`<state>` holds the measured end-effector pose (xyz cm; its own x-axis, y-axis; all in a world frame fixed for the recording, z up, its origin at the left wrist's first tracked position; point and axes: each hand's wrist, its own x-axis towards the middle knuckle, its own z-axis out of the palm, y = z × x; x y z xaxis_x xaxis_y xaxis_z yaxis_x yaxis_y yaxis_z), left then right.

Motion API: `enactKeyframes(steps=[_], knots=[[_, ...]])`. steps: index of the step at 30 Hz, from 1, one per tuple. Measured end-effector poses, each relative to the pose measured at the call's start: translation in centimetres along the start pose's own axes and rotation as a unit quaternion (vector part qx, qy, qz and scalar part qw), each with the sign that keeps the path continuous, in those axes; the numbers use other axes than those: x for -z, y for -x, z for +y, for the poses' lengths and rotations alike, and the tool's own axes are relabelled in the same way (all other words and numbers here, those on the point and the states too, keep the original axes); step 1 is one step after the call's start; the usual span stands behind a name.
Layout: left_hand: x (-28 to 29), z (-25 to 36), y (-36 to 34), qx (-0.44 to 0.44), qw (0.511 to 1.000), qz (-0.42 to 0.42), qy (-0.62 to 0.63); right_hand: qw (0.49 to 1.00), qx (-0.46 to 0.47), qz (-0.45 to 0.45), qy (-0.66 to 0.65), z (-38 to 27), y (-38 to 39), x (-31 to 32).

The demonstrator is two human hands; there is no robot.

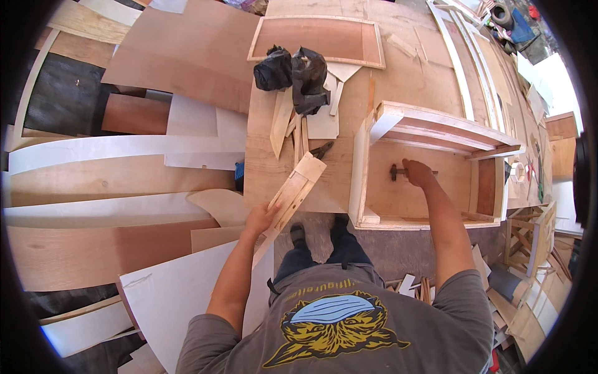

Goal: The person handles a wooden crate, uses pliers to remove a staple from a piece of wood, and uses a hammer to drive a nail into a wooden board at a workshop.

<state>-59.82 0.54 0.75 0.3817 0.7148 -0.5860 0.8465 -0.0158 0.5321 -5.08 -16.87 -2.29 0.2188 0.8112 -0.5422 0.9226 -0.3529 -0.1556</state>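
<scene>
My left hand (262,218) grips a long wooden piece (293,190) built of narrow strips, held at a slant over the near edge of the plywood tabletop (268,124). My right hand (418,172) is closed on a hammer (395,172) inside an open wooden box frame (386,199) with pale rails and a plywood bottom. Dark pliers or a clamp (321,151) lie beside the top end of the held piece. Farther back, two crumpled black plastic bags (309,78) sit on loose wood offcuts (324,124).
A framed panel (317,38) lies at the back. Large plywood and white sheets (106,206) are stacked to the left. Long white rails (458,62) lie at the back right. Scrap wood (520,274) is piled at the lower right, and my feet stand just beyond the table's near edge.
</scene>
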Motion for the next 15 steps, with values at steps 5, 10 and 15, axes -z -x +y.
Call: enactKeyframes(steps=[5, 10, 15], knots=[[-1.3, -1.2, 1.6, -0.009, 0.999, -0.027, -0.04, 0.985, -0.084, 0.119, -0.095, -4.0, 5.3, 5.6], [-2.2, -3.9, 2.4, 0.006, 0.994, -0.086, -0.073, 0.924, -0.063, 0.282, -0.249, -10.5, 12.7, 10.2], [-3.1, -6.8, 2.5, -0.019, 0.991, -0.098, -0.093, 0.79, -0.064, 0.292, -0.536, -22.1, 18.4, 10.6]])
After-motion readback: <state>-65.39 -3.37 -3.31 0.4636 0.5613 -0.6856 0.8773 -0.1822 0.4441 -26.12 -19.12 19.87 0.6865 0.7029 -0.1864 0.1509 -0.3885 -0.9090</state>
